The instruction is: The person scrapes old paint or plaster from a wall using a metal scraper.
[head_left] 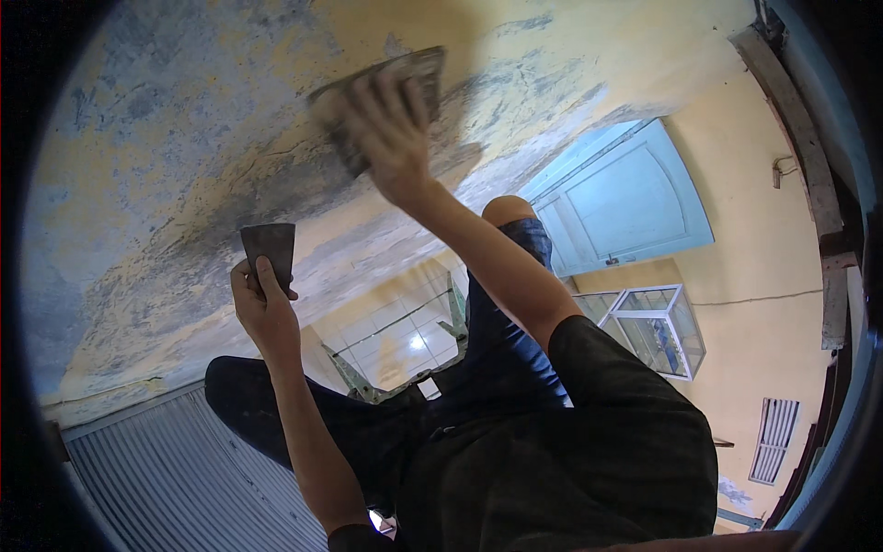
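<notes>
My left hand (269,296) grips a small dark putty scraper (274,244), thumb across its face and its wide edge pointing up. The scraper is in front of the wall; whether it touches I cannot tell. Higher and to the right, my right hand (391,138) presses a larger dark, flat, four-sided sheet (425,72) against the wall with fingers spread over it. Motion blurs these fingers, and I cannot tell what the sheet is made of. The wall (184,138) is yellowish and patchy, with grey-blue stains and a rough dark band running beneath both hands.
My bent knees (510,210) are close to the wall. Below me are a green metal frame (349,373) and pale floor tiles (386,327). A blue door (625,198) and a glass display case (658,331) are at right, a grey corrugated shutter (184,460) at lower left.
</notes>
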A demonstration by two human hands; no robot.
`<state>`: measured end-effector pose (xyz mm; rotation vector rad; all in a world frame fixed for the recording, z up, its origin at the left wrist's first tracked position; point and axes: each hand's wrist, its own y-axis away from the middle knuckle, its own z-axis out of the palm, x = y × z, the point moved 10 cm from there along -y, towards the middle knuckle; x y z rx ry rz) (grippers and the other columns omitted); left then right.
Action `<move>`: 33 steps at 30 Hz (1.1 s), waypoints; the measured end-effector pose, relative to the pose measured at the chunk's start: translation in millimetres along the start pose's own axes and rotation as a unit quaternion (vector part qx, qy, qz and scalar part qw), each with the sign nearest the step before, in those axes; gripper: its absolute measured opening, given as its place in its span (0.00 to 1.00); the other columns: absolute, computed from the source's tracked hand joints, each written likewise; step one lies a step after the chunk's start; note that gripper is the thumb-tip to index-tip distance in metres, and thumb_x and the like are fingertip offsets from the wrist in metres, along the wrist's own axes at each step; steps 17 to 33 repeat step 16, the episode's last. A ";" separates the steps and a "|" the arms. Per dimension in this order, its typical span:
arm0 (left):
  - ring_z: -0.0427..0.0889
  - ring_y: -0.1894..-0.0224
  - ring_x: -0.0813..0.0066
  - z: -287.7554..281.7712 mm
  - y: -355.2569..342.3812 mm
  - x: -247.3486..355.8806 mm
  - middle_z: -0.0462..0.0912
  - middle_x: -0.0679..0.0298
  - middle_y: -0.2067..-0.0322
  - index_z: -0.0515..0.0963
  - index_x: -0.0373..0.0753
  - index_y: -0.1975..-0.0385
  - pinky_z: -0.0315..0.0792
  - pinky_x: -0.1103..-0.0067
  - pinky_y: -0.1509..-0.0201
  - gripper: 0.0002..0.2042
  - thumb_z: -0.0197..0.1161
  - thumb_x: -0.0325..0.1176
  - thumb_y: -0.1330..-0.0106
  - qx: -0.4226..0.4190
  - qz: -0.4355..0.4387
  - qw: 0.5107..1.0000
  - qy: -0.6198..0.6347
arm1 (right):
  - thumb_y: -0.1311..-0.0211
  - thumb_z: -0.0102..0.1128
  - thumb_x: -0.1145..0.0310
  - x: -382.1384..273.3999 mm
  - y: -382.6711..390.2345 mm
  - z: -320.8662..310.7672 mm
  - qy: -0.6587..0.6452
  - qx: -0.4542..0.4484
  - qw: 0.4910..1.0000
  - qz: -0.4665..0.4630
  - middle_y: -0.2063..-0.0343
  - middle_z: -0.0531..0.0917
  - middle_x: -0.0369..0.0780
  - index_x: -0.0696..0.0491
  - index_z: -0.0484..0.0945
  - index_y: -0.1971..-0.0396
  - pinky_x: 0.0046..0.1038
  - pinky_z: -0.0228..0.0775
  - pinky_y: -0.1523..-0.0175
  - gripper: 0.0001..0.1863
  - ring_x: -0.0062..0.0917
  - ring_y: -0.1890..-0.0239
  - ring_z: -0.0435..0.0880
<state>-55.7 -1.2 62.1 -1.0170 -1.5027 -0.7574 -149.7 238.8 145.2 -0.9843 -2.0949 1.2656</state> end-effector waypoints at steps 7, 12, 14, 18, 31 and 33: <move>0.73 0.77 0.85 -2.5 3.5 -2.8 0.77 0.68 0.76 0.75 0.36 0.58 0.70 0.83 0.73 0.10 0.56 0.37 0.19 -0.004 -0.015 1.000 -0.005 | 0.30 0.51 0.78 77.2 6.3 -41.7 -0.022 0.149 0.973 0.176 0.27 0.68 0.47 0.57 0.76 0.36 0.54 0.42 0.19 0.23 0.43 0.21 0.58; 0.73 0.78 0.86 3.1 1.3 3.1 0.76 0.68 0.77 0.75 0.35 0.58 0.70 0.82 0.74 0.10 0.56 0.36 0.20 -0.001 0.006 1.000 -0.010 | 0.37 0.60 0.76 6.1 -6.0 -1.4 0.008 0.040 0.999 -0.006 0.28 0.69 0.50 0.56 0.74 0.33 0.55 0.43 0.19 0.29 0.44 0.23 0.63; 0.73 0.78 0.85 1.7 0.5 -7.5 0.77 0.67 0.76 0.75 0.35 0.58 0.71 0.82 0.74 0.10 0.56 0.36 0.20 0.002 -0.018 1.000 -0.014 | 0.36 0.61 0.75 1.0 -6.2 3.5 0.026 0.017 0.999 -0.040 0.28 0.69 0.51 0.55 0.72 0.32 0.55 0.43 0.20 0.30 0.43 0.24 0.63; 0.73 0.78 0.85 2.3 1.2 -6.0 0.78 0.67 0.76 0.75 0.35 0.58 0.71 0.82 0.74 0.10 0.56 0.36 0.20 0.001 -0.018 1.000 -0.019 | 0.35 0.61 0.74 -2.4 -5.1 8.5 0.046 -0.008 0.996 -0.073 0.28 0.68 0.52 0.54 0.71 0.31 0.56 0.42 0.20 0.30 0.41 0.24 0.64; 0.73 0.78 0.85 2.3 1.2 -6.0 0.78 0.67 0.76 0.75 0.35 0.58 0.71 0.82 0.74 0.10 0.56 0.36 0.20 0.001 -0.018 1.000 -0.019 | 0.35 0.61 0.74 -2.4 -5.1 8.5 0.046 -0.008 0.996 -0.073 0.28 0.68 0.52 0.54 0.71 0.31 0.56 0.42 0.20 0.30 0.41 0.24 0.64; 0.73 0.78 0.85 2.3 1.2 -6.0 0.78 0.67 0.76 0.75 0.35 0.58 0.71 0.82 0.74 0.10 0.56 0.36 0.20 0.001 -0.018 1.000 -0.019 | 0.35 0.61 0.74 -2.4 -5.1 8.5 0.046 -0.008 0.996 -0.073 0.28 0.68 0.52 0.54 0.71 0.31 0.56 0.42 0.20 0.30 0.41 0.24 0.64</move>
